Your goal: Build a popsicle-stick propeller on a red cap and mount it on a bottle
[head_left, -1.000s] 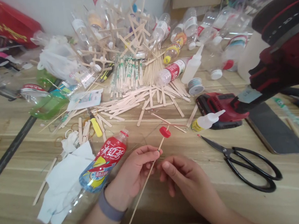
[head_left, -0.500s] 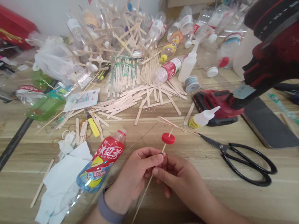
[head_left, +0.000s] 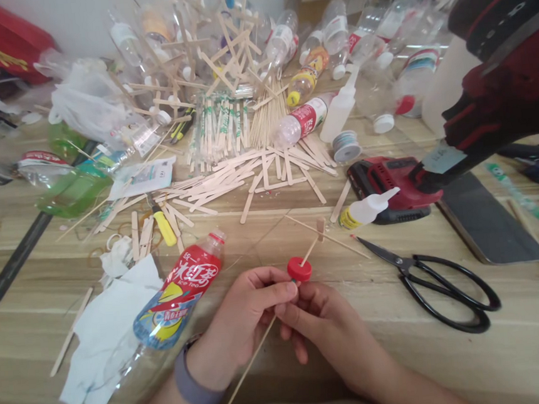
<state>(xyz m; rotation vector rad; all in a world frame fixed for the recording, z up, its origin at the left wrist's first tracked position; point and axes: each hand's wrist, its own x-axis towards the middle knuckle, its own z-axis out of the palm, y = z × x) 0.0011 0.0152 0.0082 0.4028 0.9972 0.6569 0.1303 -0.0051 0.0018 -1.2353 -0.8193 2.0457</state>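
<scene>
My left hand [head_left: 255,310] pinches a thin bamboo skewer [head_left: 250,366] between thumb and fingers, just under a red bottle cap [head_left: 299,269]. The skewer runs through the cap, and a small flat wooden piece [head_left: 321,229] appears at its far end. Curled close beside it, my right hand [head_left: 322,323] has its thumb and fingers closed on the skewer, partly hidden by the left fingertips. A dark green bit shows under the cap. Left of my hands lies an ice tea bottle [head_left: 182,285], uncapped, on white tissue [head_left: 106,329].
Black scissors [head_left: 427,282], a small glue bottle [head_left: 367,209], a red drill [head_left: 395,185] and a phone [head_left: 492,220] lie to the right. Farther back are craft sticks [head_left: 220,181], a wire spool [head_left: 346,147] and several plastic bottles [head_left: 302,120]. A yellow-handled tool [head_left: 164,229] lies left.
The red cap now sits lower on the skewer, against my fingers, and more skewer shows beyond it. The view has shifted slightly; both hands keep their hold.
</scene>
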